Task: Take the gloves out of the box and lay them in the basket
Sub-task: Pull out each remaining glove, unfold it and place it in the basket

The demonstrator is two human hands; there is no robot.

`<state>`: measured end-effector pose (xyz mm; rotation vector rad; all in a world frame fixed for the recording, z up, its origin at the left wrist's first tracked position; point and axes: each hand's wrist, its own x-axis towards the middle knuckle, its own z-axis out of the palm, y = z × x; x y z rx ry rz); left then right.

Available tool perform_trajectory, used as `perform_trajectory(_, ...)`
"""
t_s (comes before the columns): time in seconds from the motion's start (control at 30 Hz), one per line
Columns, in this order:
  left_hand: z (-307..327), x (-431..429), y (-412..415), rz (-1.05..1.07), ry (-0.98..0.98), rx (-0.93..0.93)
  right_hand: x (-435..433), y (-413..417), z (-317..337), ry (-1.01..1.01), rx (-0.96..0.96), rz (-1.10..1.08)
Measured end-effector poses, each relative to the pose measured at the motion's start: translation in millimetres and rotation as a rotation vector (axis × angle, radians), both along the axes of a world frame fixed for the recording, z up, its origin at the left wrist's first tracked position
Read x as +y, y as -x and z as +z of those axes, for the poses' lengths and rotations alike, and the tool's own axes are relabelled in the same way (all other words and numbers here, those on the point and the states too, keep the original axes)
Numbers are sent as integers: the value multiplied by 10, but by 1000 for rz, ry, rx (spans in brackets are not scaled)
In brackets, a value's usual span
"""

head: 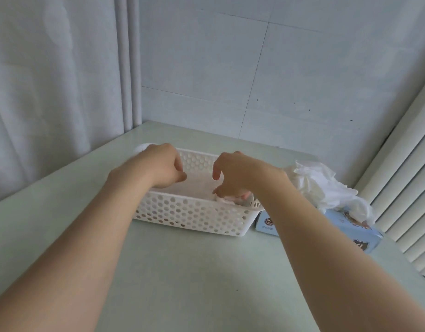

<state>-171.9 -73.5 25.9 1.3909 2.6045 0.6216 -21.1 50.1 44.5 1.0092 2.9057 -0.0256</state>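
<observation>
Gloves (326, 188) stand in a crumpled white bunch out of the top of the box (357, 233), which lies on the table (182, 271) just beside the right end of the basket (182, 214). Both hands hang over the basket. The right hand (233, 173) is low in the near right corner, its thumb and curled lower fingers closed on a white wad (227, 200) that is most likely a glove being laid down, while its forefinger is lifted clear. The left hand (163, 166) is over the left half with the fingers curled and thumb tip against forefinger tip. Whether it pinches a thin film there cannot be told, though a pale sheet seems to lie on the basket floor between the hands. The coming move turns on this: the bunch lies to the right of the right hand and a little farther off, across the basket's right wall, with that forearm passing close by it. The right hand is plainly the nearer one, and the left would have to cross the whole basket. The basket's long axis runs left to right, so a reach to the right, a pull upward and a carry back left looks like the natural path. A loose bunch may drag neighbours out with it.
</observation>
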Motion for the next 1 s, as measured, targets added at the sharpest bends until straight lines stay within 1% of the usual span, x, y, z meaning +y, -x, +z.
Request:
perform_trajectory(0.07,8,4,-32,-62,150,-82,-5,-24,-59,-4,-79,-2)
perform_trajectory(0.13,4,12,-41,-91,266,-91,0,-24,-116,2,-118,-3)
perform_trajectory(0.2,9,11,-42,-103,313,-80,17,-25,-121,20,-118,-9)
perform_trajectory(0.3,30,13,-58,-120,347,-61,18,-16,-52,132,-102,-43)
perform_trajectory(0.33,32,13,-66,-127,360,-62,3,-19,-34,145,-110,-46)
perform_trajectory(0.4,24,19,-72,-135,380,-70,-54,-40,-6,109,-105,-46)
perform_trajectory(0.47,30,34,-80,-144,407,-55,-92,-78,27,49,-46,-40)
perform_trajectory(0.53,30,59,-66,-160,435,-28,-117,-93,81,12,52,-2)
perform_trajectory(0.6,36,78,-55,-178,454,-16,-142,-69,110,45,204,115)
perform_trajectory(0.63,37,88,-50,-192,461,-11,-171,-47,98,71,257,182)
perform_trajectory(0.67,34,97,-47,-214,469,-7,-193,-21,63,104,269,225)
perform_trajectory(0.7,30,103,-46,-234,482,0,-206,5,10,135,239,246)
perform_trajectory(0.77,38,100,-72,-243,510,-4,-170,64,-121,180,69,209)
perform_trajectory(0.83,45,101,-98,-248,542,0,-83,126,-235,171,-85,146)
perform_trajectory(0.9,56,110,-118,-250,561,3,-29,166,-272,152,-128,110)
perform_trajectory(1.0,60,104,-114,-231,553,-10,-56,202,-250,150,-204,124)
